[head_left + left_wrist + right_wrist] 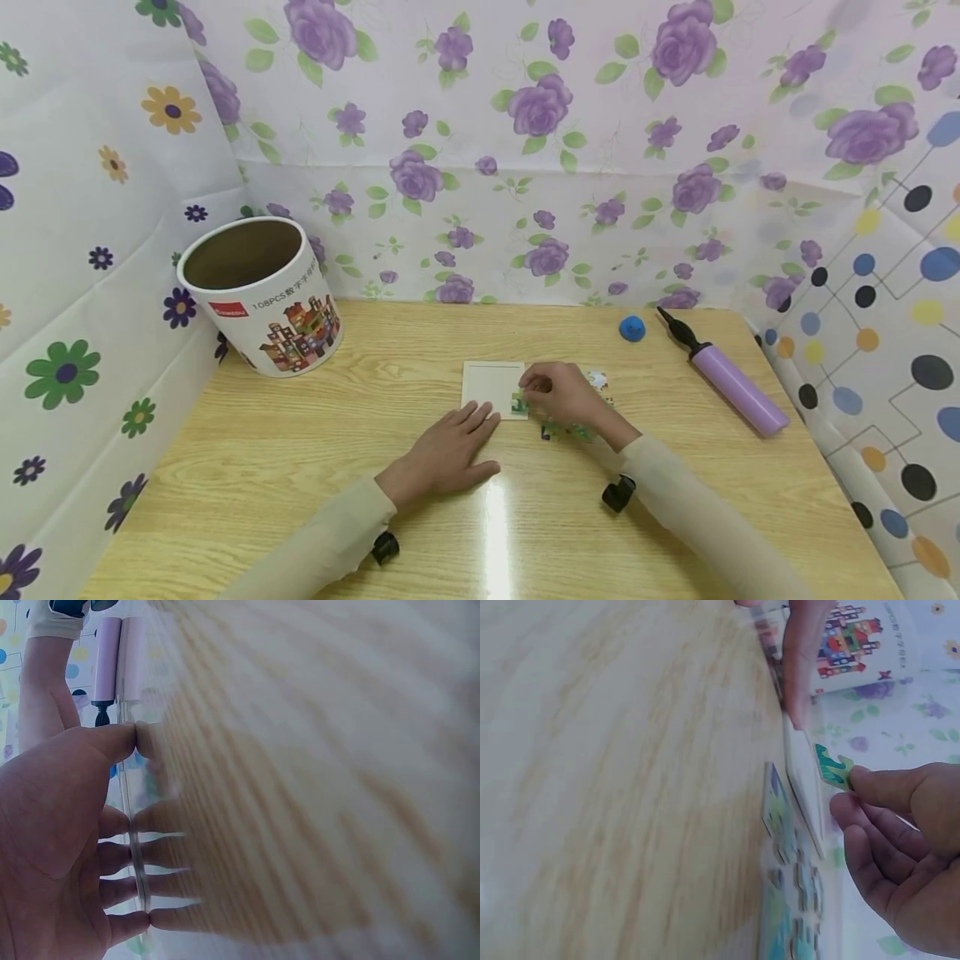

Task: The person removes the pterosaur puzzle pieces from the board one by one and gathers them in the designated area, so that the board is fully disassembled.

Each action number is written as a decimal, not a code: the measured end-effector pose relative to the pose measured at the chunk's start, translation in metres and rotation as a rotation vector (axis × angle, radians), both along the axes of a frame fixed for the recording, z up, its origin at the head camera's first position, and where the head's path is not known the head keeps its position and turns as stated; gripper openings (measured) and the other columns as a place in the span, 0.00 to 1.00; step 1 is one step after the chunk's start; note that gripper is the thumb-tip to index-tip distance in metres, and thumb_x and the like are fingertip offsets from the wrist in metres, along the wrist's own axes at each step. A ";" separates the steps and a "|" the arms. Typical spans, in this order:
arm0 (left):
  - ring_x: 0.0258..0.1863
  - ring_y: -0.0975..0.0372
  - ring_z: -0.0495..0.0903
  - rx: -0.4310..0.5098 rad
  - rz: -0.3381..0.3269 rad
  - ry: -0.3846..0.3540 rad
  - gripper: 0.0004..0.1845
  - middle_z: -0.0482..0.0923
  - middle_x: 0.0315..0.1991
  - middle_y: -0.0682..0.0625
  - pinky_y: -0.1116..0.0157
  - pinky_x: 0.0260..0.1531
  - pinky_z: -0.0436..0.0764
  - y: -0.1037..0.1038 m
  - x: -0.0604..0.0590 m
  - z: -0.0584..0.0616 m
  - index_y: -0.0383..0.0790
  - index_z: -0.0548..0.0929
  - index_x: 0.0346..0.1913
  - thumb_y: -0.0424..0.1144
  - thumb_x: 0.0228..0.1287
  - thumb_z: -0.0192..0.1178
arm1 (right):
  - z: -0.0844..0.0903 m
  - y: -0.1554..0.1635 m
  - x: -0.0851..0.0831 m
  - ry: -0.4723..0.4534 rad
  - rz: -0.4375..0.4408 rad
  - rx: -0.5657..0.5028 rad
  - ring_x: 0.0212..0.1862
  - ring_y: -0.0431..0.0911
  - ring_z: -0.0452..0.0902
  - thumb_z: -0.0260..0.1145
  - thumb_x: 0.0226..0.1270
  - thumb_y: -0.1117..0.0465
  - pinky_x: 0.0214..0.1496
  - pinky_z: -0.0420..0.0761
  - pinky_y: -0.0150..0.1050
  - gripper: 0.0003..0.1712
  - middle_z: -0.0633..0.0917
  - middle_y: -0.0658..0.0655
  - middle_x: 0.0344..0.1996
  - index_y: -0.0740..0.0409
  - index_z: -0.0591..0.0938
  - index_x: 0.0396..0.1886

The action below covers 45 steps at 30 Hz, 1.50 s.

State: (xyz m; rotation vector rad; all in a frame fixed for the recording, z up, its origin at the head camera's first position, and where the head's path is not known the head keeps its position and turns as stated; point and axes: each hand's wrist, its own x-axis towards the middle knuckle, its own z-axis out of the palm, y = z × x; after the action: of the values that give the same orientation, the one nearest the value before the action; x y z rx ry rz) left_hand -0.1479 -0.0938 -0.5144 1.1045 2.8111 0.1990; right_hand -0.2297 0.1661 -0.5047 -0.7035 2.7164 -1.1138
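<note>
A flat cream puzzle board lies on the wooden table. My right hand is above its right edge and pinches a green jigsaw puzzle piece between thumb and fingers; in the right wrist view the piece is tilted over the board. My left hand lies palm down, fingers straight, with its fingertips at the board's lower left edge. Several loose puzzle pieces lie on the table right of the board, partly hidden beneath my right hand and forearm.
A large white printed bucket stands at the back left. A small blue lump and a purple hand pump with a black nozzle lie at the right. Patterned cloth walls border the table at the back and sides.
</note>
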 end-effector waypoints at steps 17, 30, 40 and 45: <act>0.79 0.46 0.54 0.015 0.004 -0.007 0.41 0.56 0.80 0.40 0.50 0.75 0.60 -0.003 0.001 -0.003 0.38 0.59 0.80 0.62 0.77 0.47 | 0.012 0.062 0.023 0.029 -0.079 -0.010 0.39 0.40 0.85 0.73 0.68 0.59 0.43 0.85 0.41 0.07 0.89 0.48 0.40 0.51 0.90 0.44; 0.80 0.47 0.54 0.013 0.003 -0.011 0.41 0.55 0.80 0.41 0.50 0.76 0.59 -0.002 0.000 -0.004 0.39 0.58 0.81 0.63 0.77 0.46 | 0.010 0.104 0.041 0.010 -0.132 0.037 0.39 0.40 0.85 0.73 0.68 0.59 0.42 0.84 0.37 0.08 0.90 0.49 0.41 0.52 0.91 0.45; 0.80 0.47 0.54 0.011 0.003 -0.022 0.41 0.55 0.80 0.41 0.50 0.76 0.59 -0.001 0.000 -0.003 0.39 0.58 0.81 0.63 0.77 0.46 | -0.001 0.124 0.047 -0.031 -0.153 0.066 0.41 0.42 0.85 0.73 0.68 0.59 0.44 0.85 0.39 0.09 0.91 0.50 0.41 0.53 0.92 0.45; 0.80 0.47 0.54 0.012 0.001 -0.019 0.41 0.55 0.80 0.41 0.50 0.76 0.59 -0.001 -0.001 -0.003 0.40 0.58 0.81 0.63 0.77 0.45 | -0.010 0.130 0.048 -0.081 -0.174 0.068 0.41 0.42 0.85 0.73 0.67 0.59 0.43 0.85 0.39 0.09 0.90 0.49 0.40 0.51 0.92 0.45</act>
State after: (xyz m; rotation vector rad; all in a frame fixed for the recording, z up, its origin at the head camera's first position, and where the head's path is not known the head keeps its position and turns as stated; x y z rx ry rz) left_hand -0.1486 -0.0945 -0.5171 1.0977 2.7975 0.2263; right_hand -0.1821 0.2963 -0.5149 -0.4104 2.7742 -1.0525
